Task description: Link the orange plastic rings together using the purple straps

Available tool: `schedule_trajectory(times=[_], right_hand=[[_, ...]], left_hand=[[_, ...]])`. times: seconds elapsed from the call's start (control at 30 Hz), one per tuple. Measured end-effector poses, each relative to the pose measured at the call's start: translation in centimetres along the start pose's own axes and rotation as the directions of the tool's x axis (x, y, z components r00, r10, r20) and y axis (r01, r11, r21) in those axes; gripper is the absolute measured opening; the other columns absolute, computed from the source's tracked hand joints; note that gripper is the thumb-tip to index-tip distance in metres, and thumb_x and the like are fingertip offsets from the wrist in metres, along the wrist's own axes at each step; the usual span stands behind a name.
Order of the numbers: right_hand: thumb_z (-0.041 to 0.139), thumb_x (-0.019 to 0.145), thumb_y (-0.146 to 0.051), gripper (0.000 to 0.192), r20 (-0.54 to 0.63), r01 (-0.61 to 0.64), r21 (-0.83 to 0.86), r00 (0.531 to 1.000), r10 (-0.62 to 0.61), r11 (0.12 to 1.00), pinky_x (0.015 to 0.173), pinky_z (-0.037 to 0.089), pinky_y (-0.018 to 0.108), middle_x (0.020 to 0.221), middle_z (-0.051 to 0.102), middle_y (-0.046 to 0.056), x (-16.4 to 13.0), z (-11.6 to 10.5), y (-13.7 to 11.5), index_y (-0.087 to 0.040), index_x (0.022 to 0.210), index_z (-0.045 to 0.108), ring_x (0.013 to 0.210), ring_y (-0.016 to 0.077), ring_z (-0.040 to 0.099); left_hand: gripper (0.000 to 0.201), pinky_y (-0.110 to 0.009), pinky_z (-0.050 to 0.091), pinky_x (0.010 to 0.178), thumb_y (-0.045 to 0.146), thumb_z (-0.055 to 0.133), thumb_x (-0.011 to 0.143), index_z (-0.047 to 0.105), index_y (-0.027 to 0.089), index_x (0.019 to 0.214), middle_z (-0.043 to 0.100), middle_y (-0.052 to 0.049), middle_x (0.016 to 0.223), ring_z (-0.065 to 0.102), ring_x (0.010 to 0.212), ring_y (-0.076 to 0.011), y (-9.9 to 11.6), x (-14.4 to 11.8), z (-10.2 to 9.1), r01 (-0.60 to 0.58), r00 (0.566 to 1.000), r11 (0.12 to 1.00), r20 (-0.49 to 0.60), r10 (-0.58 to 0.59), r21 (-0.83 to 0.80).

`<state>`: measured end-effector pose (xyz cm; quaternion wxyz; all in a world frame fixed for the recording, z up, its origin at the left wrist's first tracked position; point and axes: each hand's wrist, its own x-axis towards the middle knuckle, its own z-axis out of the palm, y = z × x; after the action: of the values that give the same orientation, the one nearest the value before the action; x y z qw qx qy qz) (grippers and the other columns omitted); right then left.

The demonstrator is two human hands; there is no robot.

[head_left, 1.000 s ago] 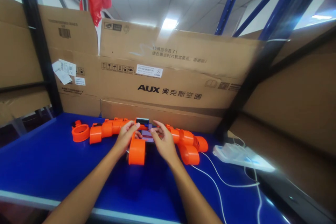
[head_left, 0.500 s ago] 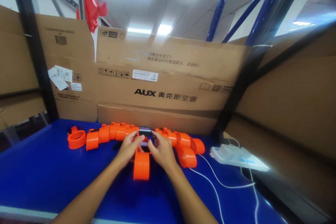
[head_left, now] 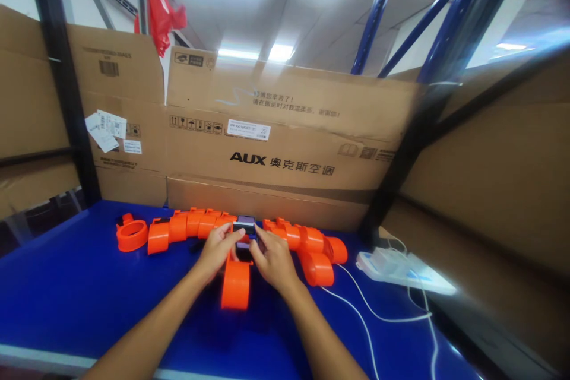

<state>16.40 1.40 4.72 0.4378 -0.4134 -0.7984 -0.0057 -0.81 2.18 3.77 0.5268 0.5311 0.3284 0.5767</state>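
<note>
Between my hands is a small dark block with a pale, flat top face (head_left: 244, 224). My left hand (head_left: 218, 254) pinches it from the left, thumb over its near edge. From the other side my right hand (head_left: 273, 256) has thumb and fingers closed against it. Just below hangs an orange ring-shaped plastic piece (head_left: 236, 286), held up off the table near my left fingers. A second dark part (head_left: 243, 251) shows between my thumbs, above the orange ring. How these parts join is hidden by my fingers.
Several orange rings (head_left: 178, 228) line the back of the blue table (head_left: 133, 303), with more (head_left: 309, 237) to the right. A separate orange ring (head_left: 132, 236) lies far left. White cables (head_left: 356, 309) run from a white power strip (head_left: 405, 273). Cardboard (head_left: 285, 136) walls the back.
The dark block has tilted so its pale top shows more. The orange ring beneath has swung slightly left and toward me. Both hands keep their grip.
</note>
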Motion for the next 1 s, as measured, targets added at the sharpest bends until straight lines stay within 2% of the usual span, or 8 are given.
schedule_trajectory(times=[0.1, 0.23, 0.37, 0.5, 0.6, 0.83, 1.0], right_hand=[[0.053, 0.091, -0.031, 0.041, 0.035, -0.042, 0.032, 0.999, 0.041, 0.999, 0.062, 0.047, 0.029, 0.074, 0.068, 0.006, 0.2, -0.5, 0.1, -0.014, 0.127, 0.064, 0.064, 0.0184, 0.060], [0.054, 0.093, -0.034, 0.044, 0.119, -0.061, 0.044, 0.991, 0.056, 0.997, 0.065, 0.049, 0.028, 0.080, 0.069, 0.005, 0.5, -1.2, 0.3, -0.017, 0.133, 0.061, 0.067, 0.0173, 0.061], [0.049, 0.094, -0.024, 0.044, 0.190, 0.009, -0.020, 0.982, -0.005, 1.000, 0.072, 0.050, 0.030, 0.091, 0.071, 0.008, 0.4, -1.5, 0.3, -0.018, 0.137, 0.057, 0.077, 0.0184, 0.063], [0.050, 0.091, -0.017, 0.047, 0.201, 0.076, -0.115, 0.978, -0.052, 0.990, 0.079, 0.051, 0.031, 0.107, 0.073, 0.011, 0.4, -1.5, 0.1, -0.018, 0.137, 0.057, 0.087, 0.0207, 0.065], [0.053, 0.089, -0.018, 0.048, 0.203, 0.107, -0.193, 0.977, -0.068, 0.975, 0.080, 0.051, 0.032, 0.113, 0.073, 0.011, 0.4, -1.5, -0.1, -0.018, 0.137, 0.057, 0.091, 0.0219, 0.065], [0.055, 0.083, -0.014, 0.048, 0.133, 0.078, -0.358, 0.991, -0.032, 0.931, 0.075, 0.050, 0.033, 0.098, 0.074, 0.012, 0.1, -0.5, -0.9, -0.014, 0.130, 0.061, 0.088, 0.0248, 0.065], [0.055, 0.079, -0.008, 0.048, 0.133, 0.089, -0.379, 0.990, -0.041, 0.921, 0.074, 0.049, 0.031, 0.089, 0.073, 0.012, -0.1, -0.1, -1.1, -0.010, 0.127, 0.062, 0.084, 0.0242, 0.065]], left_hand=[[0.033, -0.021, 0.041, 0.044, 0.044, 0.073, 0.078, 0.069, 0.016, 0.096, 0.060, 0.003, 0.050, 0.052, 0.036, -0.0105, -0.2, 0.1, 0.2, 0.023, 1.000, 0.998, 0.009, -0.022, -0.052], [0.036, -0.021, 0.042, 0.044, 0.043, 0.078, 0.075, 0.067, 0.017, 0.098, 0.066, 0.001, 0.064, 0.053, 0.040, -0.0087, -0.7, 0.3, 0.4, 0.125, 0.991, 0.969, -0.025, -0.133, -0.213], [0.032, -0.020, 0.041, 0.045, 0.037, 0.081, 0.073, 0.067, 0.017, 0.093, 0.064, 0.003, 0.060, 0.051, 0.039, -0.0076, -0.5, 0.2, 0.5, 0.195, 0.974, 0.916, -0.041, -0.223, -0.350], [0.028, -0.022, 0.047, 0.050, 0.030, 0.082, 0.071, 0.068, 0.015, 0.090, 0.070, -0.001, 0.068, 0.060, 0.049, -0.0109, 0.7, -0.4, 1.0, 0.216, 0.973, 0.880, 0.016, -0.232, -0.423], [0.025, -0.023, 0.050, 0.053, 0.029, 0.083, 0.070, 0.069, 0.015, 0.086, 0.069, -0.001, 0.066, 0.063, 0.053, -0.0127, 1.4, -0.9, 1.4, 0.221, 0.972, 0.866, 0.034, -0.231, -0.449], [0.023, -0.023, 0.049, 0.052, 0.027, 0.082, 0.071, 0.069, 0.016, 0.087, 0.068, 0.000, 0.065, 0.061, 0.050, -0.0115, 1.4, -1.1, 1.5, 0.237, 0.969, 0.850, 0.050, -0.242, -0.470], [0.019, -0.022, 0.045, 0.048, 0.025, 0.081, 0.072, 0.068, 0.015, 0.080, 0.065, 0.000, 0.059, 0.056, 0.044, -0.0096, 1.3, -1.0, 1.5, 0.235, 0.970, 0.854, 0.058, -0.235, -0.464]])
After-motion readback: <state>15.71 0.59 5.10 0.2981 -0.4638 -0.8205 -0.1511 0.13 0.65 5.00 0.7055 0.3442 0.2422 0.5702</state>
